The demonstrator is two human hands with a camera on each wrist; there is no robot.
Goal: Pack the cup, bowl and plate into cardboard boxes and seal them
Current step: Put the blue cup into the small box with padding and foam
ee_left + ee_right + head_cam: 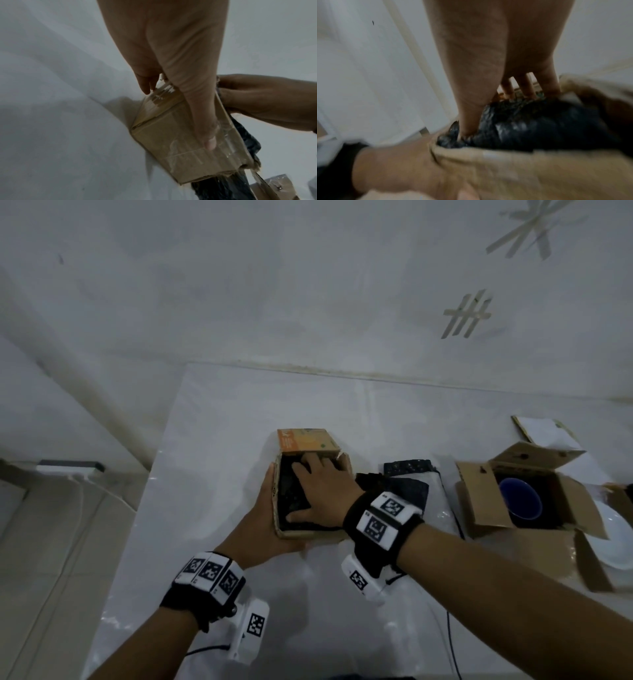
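Note:
A small cardboard box [310, 534] with an orange printed flap [305, 441] stands mid-table, filled with black bubble wrap [287, 498]. My left hand [270, 518] clasps its near-left corner, thumb along the taped side wall [168, 146]. My right hand [318, 484] lies flat inside the box, fingers spread, and presses down on the wrap [539, 128]. What lies under the wrap is hidden. To the right, a larger open box [479, 508] holds a blue bowl-like vessel [520, 498]. A white plate [613, 539] lies at the right edge.
Loose black wrap sheets [407, 477] lie between the two boxes. A flat cardboard piece [544, 429] sits at the back right. The white-covered table [222, 440] ends at the left, where the floor shows. A thin cable [452, 642] runs off the near edge.

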